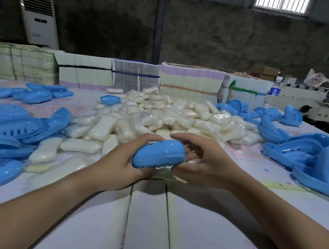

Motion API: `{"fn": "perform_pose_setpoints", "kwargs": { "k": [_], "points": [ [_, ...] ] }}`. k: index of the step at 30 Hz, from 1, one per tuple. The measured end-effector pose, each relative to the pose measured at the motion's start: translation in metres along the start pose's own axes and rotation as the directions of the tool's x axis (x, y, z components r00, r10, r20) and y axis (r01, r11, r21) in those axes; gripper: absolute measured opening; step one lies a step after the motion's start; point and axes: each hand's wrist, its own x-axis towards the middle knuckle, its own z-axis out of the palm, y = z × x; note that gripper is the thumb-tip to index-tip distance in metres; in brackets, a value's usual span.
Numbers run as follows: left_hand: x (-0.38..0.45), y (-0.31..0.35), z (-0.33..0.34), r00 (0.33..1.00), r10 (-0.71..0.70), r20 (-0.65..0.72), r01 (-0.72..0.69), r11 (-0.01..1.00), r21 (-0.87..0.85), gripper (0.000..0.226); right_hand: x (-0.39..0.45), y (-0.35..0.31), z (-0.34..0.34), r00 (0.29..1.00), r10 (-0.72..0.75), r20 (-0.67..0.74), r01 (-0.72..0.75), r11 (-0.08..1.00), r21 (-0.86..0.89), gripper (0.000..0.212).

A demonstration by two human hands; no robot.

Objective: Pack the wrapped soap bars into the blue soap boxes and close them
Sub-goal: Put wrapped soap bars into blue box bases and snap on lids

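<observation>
head view: a closed blue soap box point(159, 154) is being held above the near part of the table point(220, 221), tilted. it is being gripped by the left hand point(121, 165), fingers curled over its far edge. the right hand point(206, 161) is being kept at its right end, fingers bent; contact cannot be told. the pile of wrapped soap bars point(160, 117) is lying just behind, flanked by open box halves point(7, 128) at both table edges.
</observation>
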Motion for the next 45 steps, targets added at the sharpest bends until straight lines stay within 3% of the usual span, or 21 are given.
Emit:
{"fn": "perform_pose_setpoints", "kwargs": {
  "k": [5,9,11,14,19,26,36,45],
  "points": [
    [0.000,0.004,-0.001,0.993,-0.033,0.110,0.041,0.997,-0.073,0.065,-0.003,-0.002,-0.001,0.996,-0.087,0.029,0.089,0.992,-0.086,0.050],
    [0.002,0.012,-0.003,0.989,-0.096,0.111,0.118,0.970,-0.213,0.047,-0.002,-0.001,0.005,0.994,-0.107,-0.019,0.105,0.990,-0.099,0.049],
    [0.002,0.013,-0.001,0.991,-0.084,0.102,0.109,0.956,-0.271,0.044,0.000,0.000,0.008,0.999,-0.024,-0.041,0.022,0.999,-0.046,0.048],
    [0.002,0.014,0.001,0.989,-0.100,0.111,0.128,0.950,-0.284,0.051,-0.002,0.002,0.012,0.992,0.125,0.018,-0.126,0.977,0.173,0.047],
    [0.003,0.013,0.003,0.986,-0.118,0.116,0.139,0.970,-0.198,0.066,-0.003,-0.005,0.022,0.988,0.127,0.088,-0.149,0.929,0.338,0.058],
    [0.001,0.017,0.003,0.988,-0.118,0.102,0.139,0.964,-0.227,0.054,-0.001,-0.007,0.025,0.978,0.186,0.099,-0.210,0.891,0.402,0.053],
    [0.000,0.022,0.001,0.993,-0.103,0.059,0.110,0.985,-0.136,0.048,-0.001,-0.008,0.024,0.964,0.233,0.130,-0.262,0.914,0.309,0.040],
    [0.000,0.018,0.002,0.990,-0.133,0.044,0.137,0.987,-0.090,0.066,-0.002,-0.014,0.025,0.969,0.211,0.126,-0.233,0.953,0.194,0.039]
  ]
}}
